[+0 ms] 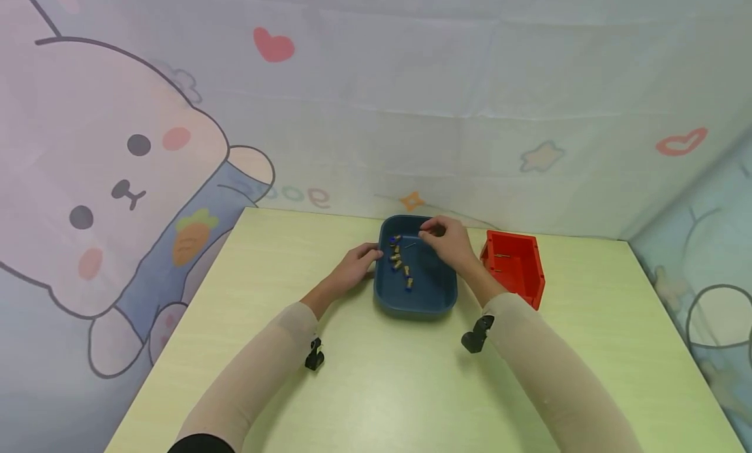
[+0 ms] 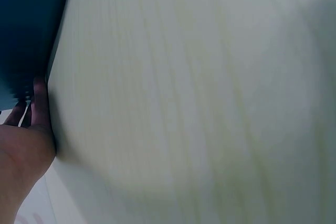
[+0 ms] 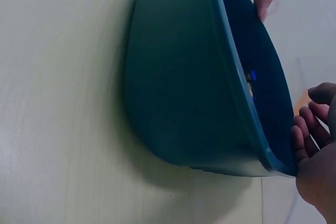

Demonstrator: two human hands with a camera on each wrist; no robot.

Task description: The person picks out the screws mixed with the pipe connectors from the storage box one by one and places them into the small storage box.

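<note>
A dark blue plastic tub (image 1: pixel 416 304) stands on the table. Inside lie several small brass-coloured fittings with blue parts (image 1: pixel 396 258) and a thin metal screw-like piece (image 1: pixel 410 245). My left hand (image 1: pixel 356 265) grips the tub's left side; its fingers (image 2: pixel 40 103) lie along the outer wall, and a fingertip (image 3: pixel 262 13) reaches over the rim in the right wrist view. Above the tub's back right part is my right hand (image 1: pixel 451 244), fingers bent, thumb (image 3: pixel 321 93) close to them. Whether something small sits between those fingertips cannot be told.
Just right of the tub, partly behind my right forearm, stands a red open box (image 1: pixel 519 270) with a few thin metal pieces (image 1: pixel 501 256) inside. The pale table (image 1: pixel 376 388) ends at a printed cloth backdrop (image 1: pixel 423 113).
</note>
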